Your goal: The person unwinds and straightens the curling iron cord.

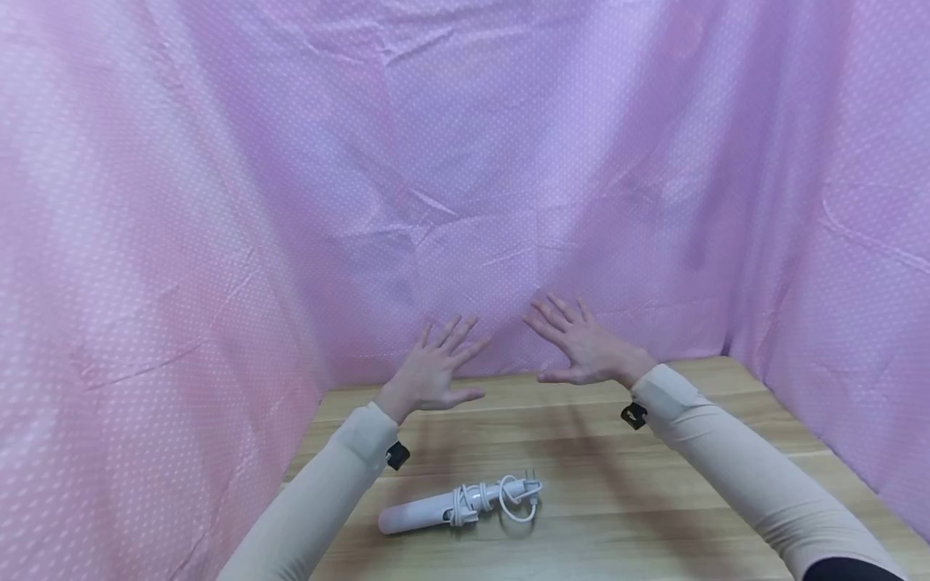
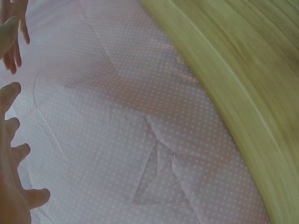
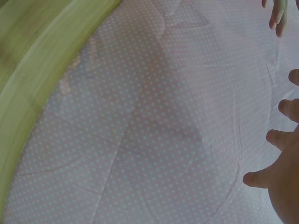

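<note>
Both hands are held up over the far part of the table, fingers spread and holding nothing. The left hand (image 1: pixel 433 373) is left of centre in the head view, thumb toward the middle. Opposite it, slightly higher in the view, is the right hand (image 1: pixel 587 347). On the table in front of them lies a white hair styling wand (image 1: pixel 425 512), its thick rounded end to the left. A white cord (image 1: pixel 456 507) is wound around its middle and loops at the right end, beside a two-pin plug (image 1: pixel 533 486). Neither wrist view shows the wand.
The wooden table (image 1: pixel 610 516) carries the wand near its front. Pink dotted cloth (image 1: pixel 465 161) hangs behind the table and along both sides. Small black devices sit on both wrists, below the light sleeves (image 1: pixel 756 476).
</note>
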The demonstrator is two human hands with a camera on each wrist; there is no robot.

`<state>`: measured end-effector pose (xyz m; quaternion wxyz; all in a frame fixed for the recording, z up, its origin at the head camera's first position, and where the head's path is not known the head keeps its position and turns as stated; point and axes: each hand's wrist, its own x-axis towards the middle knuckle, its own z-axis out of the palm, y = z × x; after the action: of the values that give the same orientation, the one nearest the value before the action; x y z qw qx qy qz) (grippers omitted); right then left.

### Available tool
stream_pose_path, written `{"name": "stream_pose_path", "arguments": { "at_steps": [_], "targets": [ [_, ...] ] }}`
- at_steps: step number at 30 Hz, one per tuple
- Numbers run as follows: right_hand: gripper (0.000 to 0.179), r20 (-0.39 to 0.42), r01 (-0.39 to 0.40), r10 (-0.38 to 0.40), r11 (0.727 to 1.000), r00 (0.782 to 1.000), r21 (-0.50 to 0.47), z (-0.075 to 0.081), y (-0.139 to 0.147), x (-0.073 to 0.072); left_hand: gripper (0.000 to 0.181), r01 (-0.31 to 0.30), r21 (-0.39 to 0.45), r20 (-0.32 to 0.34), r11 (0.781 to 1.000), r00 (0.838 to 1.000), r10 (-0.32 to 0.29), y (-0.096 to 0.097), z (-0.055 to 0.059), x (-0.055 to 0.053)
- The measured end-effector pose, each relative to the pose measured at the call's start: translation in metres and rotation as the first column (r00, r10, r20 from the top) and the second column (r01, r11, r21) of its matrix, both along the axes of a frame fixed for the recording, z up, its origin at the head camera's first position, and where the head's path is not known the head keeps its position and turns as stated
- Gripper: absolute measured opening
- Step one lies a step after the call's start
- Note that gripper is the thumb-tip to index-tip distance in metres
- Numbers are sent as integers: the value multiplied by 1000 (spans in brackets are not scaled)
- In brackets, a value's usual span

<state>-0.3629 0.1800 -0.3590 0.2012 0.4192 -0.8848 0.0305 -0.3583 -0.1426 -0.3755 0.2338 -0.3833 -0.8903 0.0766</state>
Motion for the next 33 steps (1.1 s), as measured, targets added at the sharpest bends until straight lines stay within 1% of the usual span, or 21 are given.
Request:
{"name": "stream_pose_path", "arguments": {
  "at_steps": [7, 12, 18, 23, 26, 28, 30, 32, 33],
  "targets": [
    [95, -1, 10, -10, 1000, 1000, -2, -3, 1, 0, 85, 1, 8, 13, 1000, 1000, -1, -1, 2, 1],
    [96, 9, 5, -5, 1000, 1000, 5, -5, 0, 2, 86, 1, 6, 30, 1000, 1000, -1, -5, -1, 3],
    [95, 49, -3, 3, 1000, 999, -8, -8, -1, 5, 86, 7, 17, 47, 1000, 999, -8, -10, -5, 4],
    [95, 36, -15, 15, 1000, 999, -17, -9, 0, 4, 84, 6, 22, 54, 1000, 999, -7, -12, -4, 6],
    [94, 36, -24, 25, 1000, 999, -17, -10, 1, 5, 84, 10, 30, 74, 999, 997, -12, -14, -3, 8],
    [93, 47, -30, 31, 999, 998, -17, -10, 1, 6, 84, 24, 52, 92, 998, 995, -29, -15, -4, 9],
    [91, 59, -33, 34, 999, 998, -16, -11, 0, 7, 84, 48, 100, 120, 994, 991, -60, -18, -5, 11],
    [88, 73, -39, 40, 999, 996, -26, -13, -1, 9, 85, 79, 160, 155, 984, 982, -104, -21, -8, 14],
    [87, 81, -43, 46, 999, 996, -32, -15, -1, 9, 85, 93, 191, 179, 977, 975, -128, -23, -11, 16]
  ]
}}
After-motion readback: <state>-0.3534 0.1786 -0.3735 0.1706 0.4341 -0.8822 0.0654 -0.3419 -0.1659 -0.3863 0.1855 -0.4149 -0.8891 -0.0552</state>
